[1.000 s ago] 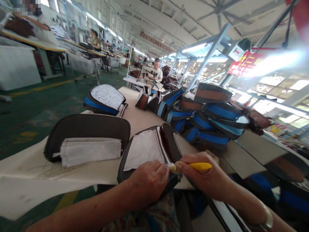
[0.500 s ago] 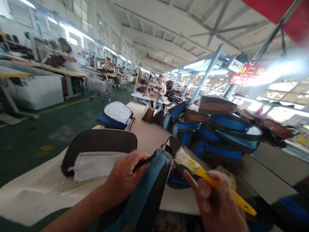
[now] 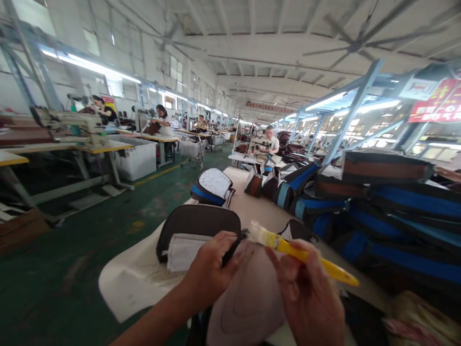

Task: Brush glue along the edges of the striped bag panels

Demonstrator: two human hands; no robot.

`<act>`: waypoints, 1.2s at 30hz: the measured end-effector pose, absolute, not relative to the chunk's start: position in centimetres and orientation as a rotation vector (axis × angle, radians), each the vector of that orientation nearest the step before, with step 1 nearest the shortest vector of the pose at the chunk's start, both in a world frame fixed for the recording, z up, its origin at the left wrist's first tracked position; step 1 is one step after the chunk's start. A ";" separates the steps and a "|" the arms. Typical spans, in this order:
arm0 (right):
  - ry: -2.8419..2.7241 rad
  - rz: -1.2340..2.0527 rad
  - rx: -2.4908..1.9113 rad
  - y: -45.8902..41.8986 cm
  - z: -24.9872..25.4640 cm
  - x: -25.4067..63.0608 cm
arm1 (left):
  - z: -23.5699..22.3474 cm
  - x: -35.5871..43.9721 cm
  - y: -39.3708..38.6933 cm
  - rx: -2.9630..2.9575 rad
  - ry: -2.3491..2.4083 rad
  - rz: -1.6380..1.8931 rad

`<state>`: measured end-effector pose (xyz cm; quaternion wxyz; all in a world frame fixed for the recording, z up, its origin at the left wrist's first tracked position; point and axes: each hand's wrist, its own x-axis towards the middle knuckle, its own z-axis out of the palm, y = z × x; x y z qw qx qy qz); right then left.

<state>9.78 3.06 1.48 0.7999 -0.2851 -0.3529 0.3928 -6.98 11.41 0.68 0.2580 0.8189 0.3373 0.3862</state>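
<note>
In the head view, my left hand [image 3: 212,266] pinches the dark edge of a sewn bag piece [image 3: 248,298]. A pinkish-grey panel of it faces up, and its lower part runs out of the frame. My right hand [image 3: 309,298] is closed around the yellow handle of a paintbrush [image 3: 295,251]. The pale bristles point left and lie at the dark edge, close to my left fingertips; whether they touch it I cannot tell. Behind my left hand, a black rounded panel [image 3: 201,216] rests on the table with a white fabric flap [image 3: 185,252] against it.
The beige table [image 3: 252,209] bears a blue-and-black piece with a speckled white face [image 3: 215,180] at its far left. Blue, black and brown bag parts [image 3: 414,226] are heaped on the right. Sewing machines [image 3: 72,125] and several people line the hall. Green floor [image 3: 90,254] lies left.
The held piece has turned: its blue side faced me before, now the pinkish-grey panel does. The brush has shifted left towards my left fingers. My view has swung left.
</note>
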 end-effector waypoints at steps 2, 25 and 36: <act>-0.739 0.789 -0.694 2.6 3.0 11.5 | 0.9 -7.0 11.9 2.135 0.792 1.015; -1.605 0.044 -1.140 5.0 3.5 13.2 | 1.0 -5.7 10.9 1.955 0.721 1.000; -1.959 -0.267 -0.972 4.1 2.8 14.4 | 0.7 -6.4 11.6 1.964 0.902 0.966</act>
